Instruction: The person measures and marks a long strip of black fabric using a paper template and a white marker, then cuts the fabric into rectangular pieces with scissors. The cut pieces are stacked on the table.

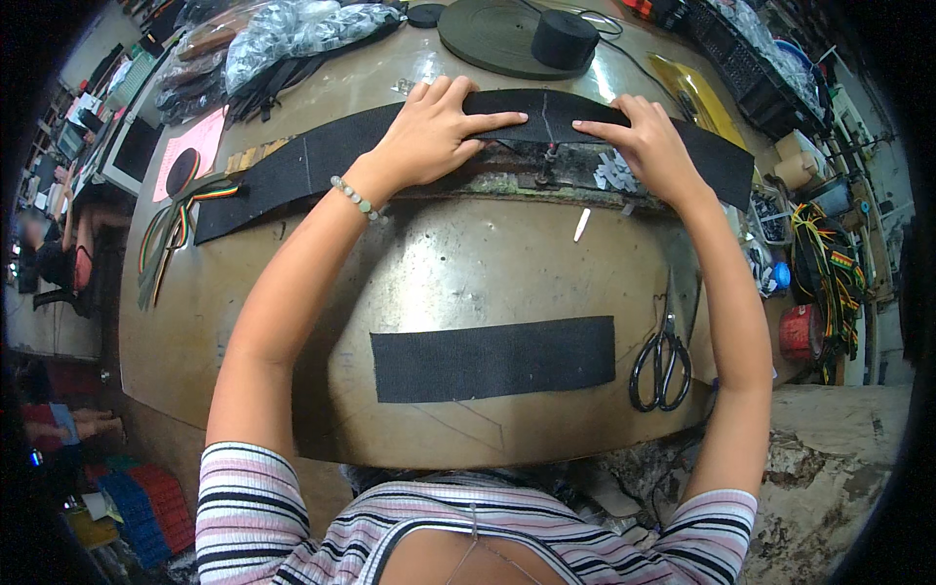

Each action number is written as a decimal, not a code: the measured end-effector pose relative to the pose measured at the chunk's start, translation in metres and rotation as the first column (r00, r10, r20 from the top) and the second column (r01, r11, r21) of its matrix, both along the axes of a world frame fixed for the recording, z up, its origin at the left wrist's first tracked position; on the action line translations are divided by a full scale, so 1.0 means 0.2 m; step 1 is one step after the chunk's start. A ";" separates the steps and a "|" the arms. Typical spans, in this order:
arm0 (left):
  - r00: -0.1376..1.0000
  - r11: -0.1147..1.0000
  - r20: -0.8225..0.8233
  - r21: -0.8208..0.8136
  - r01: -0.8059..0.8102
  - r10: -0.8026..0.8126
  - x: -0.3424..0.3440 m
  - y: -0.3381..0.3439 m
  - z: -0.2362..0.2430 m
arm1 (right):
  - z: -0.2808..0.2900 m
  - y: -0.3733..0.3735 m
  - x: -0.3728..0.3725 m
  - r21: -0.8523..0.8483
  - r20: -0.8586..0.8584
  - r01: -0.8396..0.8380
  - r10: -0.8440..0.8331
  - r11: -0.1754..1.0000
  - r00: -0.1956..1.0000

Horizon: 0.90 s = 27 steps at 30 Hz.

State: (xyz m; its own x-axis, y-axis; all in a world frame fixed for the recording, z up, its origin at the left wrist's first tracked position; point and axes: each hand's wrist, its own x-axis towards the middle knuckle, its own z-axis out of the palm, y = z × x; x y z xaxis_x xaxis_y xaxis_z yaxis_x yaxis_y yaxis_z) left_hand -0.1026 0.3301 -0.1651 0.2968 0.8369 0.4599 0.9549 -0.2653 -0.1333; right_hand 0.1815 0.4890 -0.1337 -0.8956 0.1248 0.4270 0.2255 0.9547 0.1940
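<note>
A long, wide strip of black webbing stretches across the far part of the table, with pale lines marked across it. My left hand grips it left of the middle line, its index finger pointing right along the fabric. On the other side of that line my right hand holds the strip, index finger pointing left. Just below the line, between my hands, a dark, worn metal fixture shows under the near edge. Nearer me lies a shorter black webbing piece, with black-handled scissors to its right.
A small white stick lies near the fixture. Rolls of webbing and plastic-wrapped bundles occupy the back. Striped ribbon is at the left, over a pink sheet. A black crate stands at the back right.
</note>
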 end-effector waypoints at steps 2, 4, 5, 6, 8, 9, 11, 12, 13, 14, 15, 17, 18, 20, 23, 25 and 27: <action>1.000 1.000 0.014 -0.013 0.000 0.000 0.00 0.00 0.00 | -0.01 0.00 0.00 -0.003 0.004 0.006 -0.006 1.000 1.000; 0.999 1.000 0.034 -0.012 0.009 -0.008 0.00 0.00 -0.01 | -0.02 0.01 0.00 0.006 0.009 0.007 -0.007 1.000 1.000; 1.000 1.000 0.031 -0.019 0.005 -0.005 0.00 0.00 -0.02 | -0.02 0.01 0.00 0.015 0.011 0.005 -0.005 1.000 1.000; 1.000 1.000 0.026 -0.025 0.003 -0.002 0.00 0.00 -0.02 | -0.03 0.01 0.00 0.019 0.006 0.004 -0.004 1.000 1.000; 1.000 1.000 0.015 -0.018 0.004 -0.004 0.00 0.01 -0.03 | -0.04 0.01 0.00 0.036 -0.003 -0.015 0.015 0.999 1.000; 1.000 1.000 0.008 -0.006 0.009 -0.009 0.00 0.01 -0.04 | -0.05 0.01 0.00 0.040 -0.003 -0.024 0.024 0.999 1.000; 1.000 1.000 0.003 0.010 0.020 -0.020 0.00 0.01 -0.05 | -0.06 0.01 0.00 0.048 -0.018 -0.028 0.029 0.998 0.999; 1.000 1.000 0.006 0.015 0.026 -0.026 0.00 0.01 -0.05 | -0.06 0.01 0.00 0.053 -0.027 -0.037 0.038 0.998 0.999; 0.999 0.999 0.009 0.020 0.032 -0.033 -0.01 0.01 -0.05 | -0.06 0.01 0.00 0.059 -0.016 -0.032 0.033 0.998 0.999; 1.000 1.000 0.006 0.013 0.028 -0.029 -0.01 0.01 -0.05 | -0.07 0.02 0.00 0.068 -0.010 -0.032 0.033 0.997 0.999; 1.000 1.000 0.002 0.005 0.025 -0.025 -0.01 0.01 -0.05 | -0.07 0.02 0.01 0.081 -0.012 -0.035 0.037 0.996 0.999; 1.000 1.000 -0.002 -0.015 0.020 -0.020 -0.01 0.01 -0.05 | -0.08 0.02 0.01 0.090 -0.008 -0.034 0.035 0.995 0.999; 1.000 0.999 -0.002 -0.027 0.019 -0.019 -0.01 0.01 -0.05 | -0.08 0.02 0.01 0.097 -0.010 -0.035 0.036 0.995 0.999; 1.000 0.998 0.012 -0.052 0.023 -0.023 -0.01 0.00 -0.04 | -0.09 0.02 0.02 0.119 -0.018 -0.048 0.050 0.992 0.999; 0.999 0.997 0.038 -0.069 0.041 -0.039 -0.01 0.00 -0.04 | -0.10 0.03 0.03 0.106 -0.020 -0.064 0.066 0.992 0.998; 0.998 0.997 0.036 -0.046 0.058 -0.056 -0.02 0.01 -0.05 | -0.11 0.04 0.03 0.100 -0.025 -0.068 0.071 0.993 0.997; 0.997 0.997 0.021 -0.007 0.072 -0.072 -0.03 0.01 -0.06 | -0.12 0.05 0.04 0.109 -0.039 -0.072 0.077 0.991 0.996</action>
